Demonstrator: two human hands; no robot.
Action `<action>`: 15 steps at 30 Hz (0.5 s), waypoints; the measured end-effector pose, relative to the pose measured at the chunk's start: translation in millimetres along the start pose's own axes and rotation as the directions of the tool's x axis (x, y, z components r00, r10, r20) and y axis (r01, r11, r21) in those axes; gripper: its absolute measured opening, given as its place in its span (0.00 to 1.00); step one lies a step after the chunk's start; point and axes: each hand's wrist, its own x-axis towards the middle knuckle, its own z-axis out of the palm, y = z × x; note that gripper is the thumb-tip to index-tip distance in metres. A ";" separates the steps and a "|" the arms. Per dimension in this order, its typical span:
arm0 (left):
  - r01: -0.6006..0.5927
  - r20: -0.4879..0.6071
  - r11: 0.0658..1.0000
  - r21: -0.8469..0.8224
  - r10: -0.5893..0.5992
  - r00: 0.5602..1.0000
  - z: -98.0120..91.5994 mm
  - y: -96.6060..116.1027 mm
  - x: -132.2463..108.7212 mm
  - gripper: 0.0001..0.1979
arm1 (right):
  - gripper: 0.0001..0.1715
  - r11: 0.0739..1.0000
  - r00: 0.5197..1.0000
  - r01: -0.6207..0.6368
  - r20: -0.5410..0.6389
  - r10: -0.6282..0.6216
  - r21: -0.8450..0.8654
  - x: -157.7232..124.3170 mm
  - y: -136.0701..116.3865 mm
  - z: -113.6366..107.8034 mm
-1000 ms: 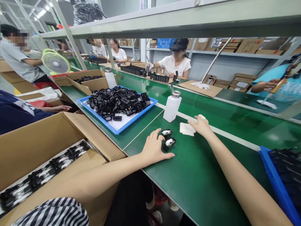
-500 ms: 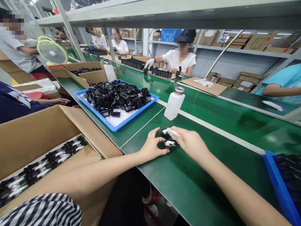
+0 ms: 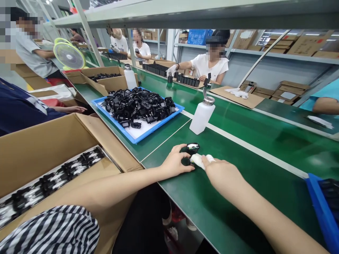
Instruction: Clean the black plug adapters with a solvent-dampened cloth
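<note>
Two small black plug housings with white label faces lie side by side on the green bench top (image 3: 238,208). My left hand (image 3: 174,162) curls its thumb and fingers around their left side, steadying both. The farther black housing (image 3: 193,147) shows its white face with green marks. A folded white cloth (image 3: 197,160) is pinched in my right hand (image 3: 225,174) and lies over the nearer black housing (image 3: 186,161), hiding most of it. Just beyond stands a white dispenser bottle (image 3: 201,117) with its metal lid flipped up.
A blue tray (image 3: 136,137) heaped with black plugs is beyond my left hand. An open carton (image 3: 106,148) with packed plugs stands at the left. Another blue tray (image 3: 315,201) sits at the right edge. Across the bench, a person in white (image 3: 209,65) handles black boxes.
The cloth in my right hand has moved from the farther housing to the nearer one, so the farther face now shows. My left hand keeps its hold. The view has shifted slightly.
</note>
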 end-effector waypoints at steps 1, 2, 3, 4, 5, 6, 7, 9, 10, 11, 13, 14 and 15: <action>0.002 -0.001 1.000 -0.006 -0.002 1.000 0.3 -0.3 0.0 0.17 | 0.22 1.000 0.997 -0.026 0.069 0.025 0.015 2.6 7.0 -1.6; 0.004 -0.001 1.000 -0.014 -0.004 1.000 0.7 -0.8 0.0 0.17 | 0.19 0.999 0.990 -0.043 0.137 0.039 0.033 5.9 13.7 -3.3; 0.006 -0.002 1.000 -0.021 -0.006 1.000 0.9 -1.3 0.0 0.17 | 0.17 0.997 0.983 -0.059 0.177 0.049 0.053 9.5 19.4 -4.9; 0.008 -0.006 1.000 -0.027 -0.008 1.000 1.1 -1.7 0.0 0.17 | 0.16 0.994 0.983 -0.074 0.173 0.060 0.076 13.1 23.3 -6.3; 0.009 -0.012 1.000 -0.029 -0.010 1.000 1.2 -1.9 -0.2 0.17 | 0.15 0.992 0.991 -0.081 0.116 0.069 0.101 16.2 25.0 -7.2; 0.009 -0.020 1.000 -0.027 -0.010 1.000 1.2 -1.9 -0.5 0.17 | 0.16 0.989 0.996 -0.084 0.014 0.083 0.120 18.6 24.2 -7.3; 0.007 -0.029 1.000 -0.022 -0.008 1.000 1.2 -1.6 -1.0 0.17 | 0.16 0.989 0.990 -0.071 -0.110 0.086 0.133 20.0 21.1 -6.3; -0.006 -0.043 1.000 -0.011 0.006 0.999 1.4 -0.6 -2.3 0.18 | 0.17 0.990 0.954 0.013 -0.299 0.030 0.141 20.4 9.5 -0.6; -0.019 -0.048 1.000 -0.007 0.019 0.999 1.6 -0.5 -2.7 0.18 | 0.17 0.987 0.936 0.081 -0.352 -0.028 0.138 19.9 2.4 4.2; -0.035 -0.051 0.999 -0.003 0.035 0.998 1.9 -0.8 -2.8 0.18 | 0.18 0.980 0.917 0.148 -0.389 -0.086 0.131 19.3 -4.8 10.0; -0.070 -0.051 0.997 0.017 0.071 0.996 2.6 -3.1 -2.1 0.20 | 0.19 0.962 0.884 0.247 -0.435 -0.174 0.117 18.9 -17.4 22.1; -0.082 -0.048 0.996 0.039 0.084 0.995 2.9 -4.8 -1.6 0.20 | 0.19 0.955 0.873 0.274 -0.445 -0.198 0.113 19.0 -22.2 27.2; -0.088 -0.045 0.994 0.068 0.091 0.995 3.2 -6.4 -1.3 0.19 | 0.20 0.950 0.869 0.291 -0.446 -0.213 0.113 19.2 -25.8 30.9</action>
